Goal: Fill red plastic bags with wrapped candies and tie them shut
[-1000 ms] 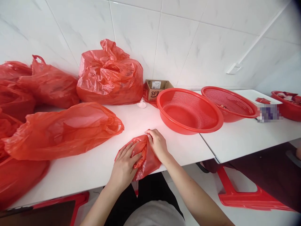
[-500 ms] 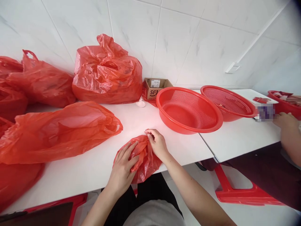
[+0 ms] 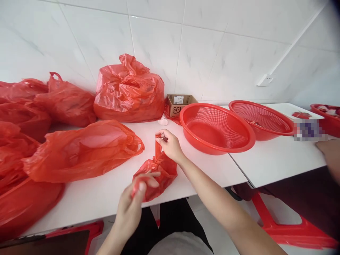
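A small red plastic bag point(image 3: 167, 170) rests near the table's front edge, twisted together at its top. My right hand point(image 3: 170, 143) pinches one handle and draws it up taut above the twist. My left hand point(image 3: 132, 202), slightly blurred, curls at the bag's near left side, with red plastic showing between thumb and fingers. What the bag contains is hidden. Left of it lies a larger, loose red bag point(image 3: 87, 150) with its mouth towards my hands.
Several filled red bags point(image 3: 130, 92) line the wall and the left side. A cardboard box point(image 3: 180, 104), a red colander point(image 3: 217, 129) and a second colander point(image 3: 261, 117) stand to the right. A co-worker's arm point(image 3: 330, 152) reaches in at far right, above a red stool point(image 3: 284, 228).
My right hand has lifted a handle of the small bag upwards and to the left. My left hand has come off the bag's top and drawn back towards me. The view has shifted left.
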{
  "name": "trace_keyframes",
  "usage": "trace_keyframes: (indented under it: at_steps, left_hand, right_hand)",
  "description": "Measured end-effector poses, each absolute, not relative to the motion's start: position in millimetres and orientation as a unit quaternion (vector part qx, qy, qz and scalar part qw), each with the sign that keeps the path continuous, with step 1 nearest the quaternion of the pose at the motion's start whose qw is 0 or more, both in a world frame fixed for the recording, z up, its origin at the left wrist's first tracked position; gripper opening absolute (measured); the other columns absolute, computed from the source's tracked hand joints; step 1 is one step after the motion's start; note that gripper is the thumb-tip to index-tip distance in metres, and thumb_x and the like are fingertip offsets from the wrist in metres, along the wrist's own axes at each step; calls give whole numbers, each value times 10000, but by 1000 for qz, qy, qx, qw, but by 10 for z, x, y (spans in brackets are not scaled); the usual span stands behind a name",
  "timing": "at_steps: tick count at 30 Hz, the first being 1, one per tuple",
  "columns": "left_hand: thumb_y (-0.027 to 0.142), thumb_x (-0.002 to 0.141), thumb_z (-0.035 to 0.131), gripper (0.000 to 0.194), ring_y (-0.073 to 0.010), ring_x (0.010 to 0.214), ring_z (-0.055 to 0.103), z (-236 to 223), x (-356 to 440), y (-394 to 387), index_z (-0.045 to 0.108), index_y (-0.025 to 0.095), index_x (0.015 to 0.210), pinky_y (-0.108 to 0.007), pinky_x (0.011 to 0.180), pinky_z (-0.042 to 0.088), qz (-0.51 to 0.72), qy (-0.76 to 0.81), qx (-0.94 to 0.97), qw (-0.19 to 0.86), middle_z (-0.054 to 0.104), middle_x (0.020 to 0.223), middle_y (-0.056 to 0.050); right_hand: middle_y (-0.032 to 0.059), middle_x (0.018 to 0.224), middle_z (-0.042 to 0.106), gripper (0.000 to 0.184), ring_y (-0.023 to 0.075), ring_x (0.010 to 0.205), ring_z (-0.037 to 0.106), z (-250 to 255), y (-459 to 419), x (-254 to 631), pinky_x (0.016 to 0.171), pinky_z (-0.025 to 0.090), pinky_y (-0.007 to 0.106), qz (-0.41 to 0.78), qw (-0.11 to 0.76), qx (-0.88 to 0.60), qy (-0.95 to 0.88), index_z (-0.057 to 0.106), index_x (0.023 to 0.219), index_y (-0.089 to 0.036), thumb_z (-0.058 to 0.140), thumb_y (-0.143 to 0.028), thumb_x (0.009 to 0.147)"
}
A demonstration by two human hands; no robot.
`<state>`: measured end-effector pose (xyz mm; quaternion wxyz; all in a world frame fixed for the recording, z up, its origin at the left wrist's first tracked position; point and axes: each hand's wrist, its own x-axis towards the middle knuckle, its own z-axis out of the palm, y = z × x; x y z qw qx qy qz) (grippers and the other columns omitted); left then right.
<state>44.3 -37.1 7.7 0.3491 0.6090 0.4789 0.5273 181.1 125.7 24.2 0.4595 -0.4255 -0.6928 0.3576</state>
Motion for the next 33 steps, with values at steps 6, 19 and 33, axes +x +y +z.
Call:
trace_keyframes:
  at_steps: [6, 19, 33]
  left_hand:
    - [450, 810, 676, 425, -167, 773, 611, 291, 524, 76, 665, 180, 1138, -296, 748, 512, 530, 507, 490, 471, 657, 839, -29]
    - [440, 813, 673, 373, -110, 549, 421, 467, 513, 104, 605, 171, 564, -256, 571, 364, 590, 493, 476, 427, 493, 563, 11]
    - [423, 902, 583, 270, -121, 614, 368, 572, 382, 18, 674, 198, 784, -267, 609, 343, 630, 403, 492, 446, 422, 623, 13]
  right_hand:
    - [-27, 867, 603, 326, 106, 769, 594, 777, 771, 1922, 773, 501, 257, 442, 436, -246, -744, 563, 1196, -276, 583, -227, 874]
    - [23, 1103, 653, 650, 212, 985, 624, 197, 479, 1971, 848, 499, 370, 418, 299, -348, -784, 495, 1311, -316, 762, -263, 721]
    - [32, 961, 640, 380, 190, 863, 592, 624, 695, 2276, 754, 471, 320, 410, 235, -312, -824, 680, 999, -240, 761, -484, 719]
